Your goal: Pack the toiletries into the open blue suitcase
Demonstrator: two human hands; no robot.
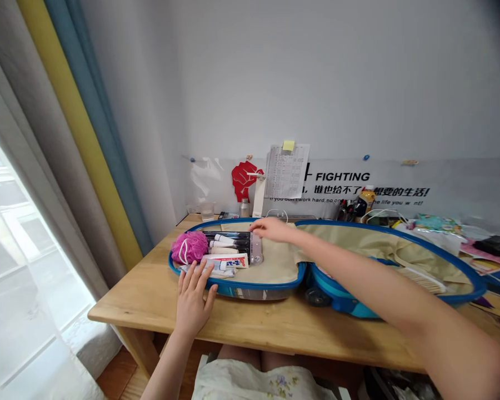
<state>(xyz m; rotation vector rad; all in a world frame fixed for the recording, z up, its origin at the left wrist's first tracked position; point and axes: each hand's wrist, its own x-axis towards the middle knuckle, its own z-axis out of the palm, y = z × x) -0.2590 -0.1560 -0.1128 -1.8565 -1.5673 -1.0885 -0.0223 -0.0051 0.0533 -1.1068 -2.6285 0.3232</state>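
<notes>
An opened suitcase with a blue rim (250,286) lies on the wooden table. Its left half holds a purple bath puff (190,247), toothpaste tubes (236,260), and several dark pens or brushes in a clear pack (256,248). My left hand (195,297) rests with fingers spread on the near left rim, its fingertips at the white tubes. Over the far side of the same half, my right hand (270,229) has its fingers together at the top corner of the clear pack; whether it grips the pack is too small to tell.
The suitcase's right half (358,239) holds a pale ribbed item (423,279). Behind stand a small metallic bottle (244,208), a white lamp (259,197) and a yellow-labelled bottle (365,201). Papers and packets (437,224) crowd the right; curtains (73,133) hang left.
</notes>
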